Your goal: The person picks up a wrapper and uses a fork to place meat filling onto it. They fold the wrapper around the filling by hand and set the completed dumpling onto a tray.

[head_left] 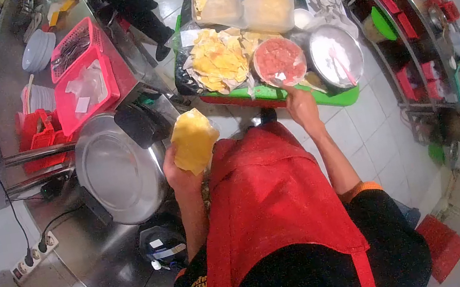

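Yellow, soft-looking food in a clear plastic bag (194, 140) sits upright in the left hand (181, 173), whose fingers wrap around its lower half. Beyond the right hand (301, 104), fingertips touch the rim of a round bowl of pink minced filling (279, 61) on the green plastic tray (338, 99); whether those fingers grip cannot be told.
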`<state>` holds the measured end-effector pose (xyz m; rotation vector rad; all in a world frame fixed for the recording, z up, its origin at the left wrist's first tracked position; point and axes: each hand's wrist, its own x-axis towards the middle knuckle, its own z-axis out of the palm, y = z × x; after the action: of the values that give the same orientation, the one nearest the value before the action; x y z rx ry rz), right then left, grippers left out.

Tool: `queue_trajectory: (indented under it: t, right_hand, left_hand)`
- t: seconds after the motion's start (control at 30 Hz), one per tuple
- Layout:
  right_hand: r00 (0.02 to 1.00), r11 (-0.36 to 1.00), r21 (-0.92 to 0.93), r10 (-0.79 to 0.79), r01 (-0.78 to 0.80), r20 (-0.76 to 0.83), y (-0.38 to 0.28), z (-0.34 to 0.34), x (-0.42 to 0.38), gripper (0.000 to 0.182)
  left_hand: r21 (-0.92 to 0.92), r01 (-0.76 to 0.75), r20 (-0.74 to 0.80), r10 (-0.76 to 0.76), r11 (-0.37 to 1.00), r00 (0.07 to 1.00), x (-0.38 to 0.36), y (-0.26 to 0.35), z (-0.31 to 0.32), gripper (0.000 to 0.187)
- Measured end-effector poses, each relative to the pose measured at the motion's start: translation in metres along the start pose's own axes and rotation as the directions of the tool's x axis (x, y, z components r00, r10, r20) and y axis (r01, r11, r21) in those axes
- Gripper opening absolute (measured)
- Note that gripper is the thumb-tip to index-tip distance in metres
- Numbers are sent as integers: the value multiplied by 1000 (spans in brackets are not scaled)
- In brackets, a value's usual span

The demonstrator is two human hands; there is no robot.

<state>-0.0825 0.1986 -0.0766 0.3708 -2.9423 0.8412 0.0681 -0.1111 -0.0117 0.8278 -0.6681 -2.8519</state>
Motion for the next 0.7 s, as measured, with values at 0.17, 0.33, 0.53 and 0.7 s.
queue_trajectory:
  t: [0.17,0.33,0.53,0.7]
  right_hand:
    - [1000,1000,3,10,-10,28,0,4,6,25]
    - [999,1000,-17,13,-13,45,7,-8,2,26]
    - [999,998,-53,34,-33,22,6,9,3,28]
    - [996,999,4,39,-40,75,8,-13,0,26]
  left_hand:
    - [-70,35,24,-34,997,999,-6,0,2,48]
    - [-128,39,-37,-44,991,998,0,2,-1,47]
    - [-105,70,7,-70,992,998,5,0,-1,47]
    - [-123,63,-21,-66,990,998,2,-2,2,46]
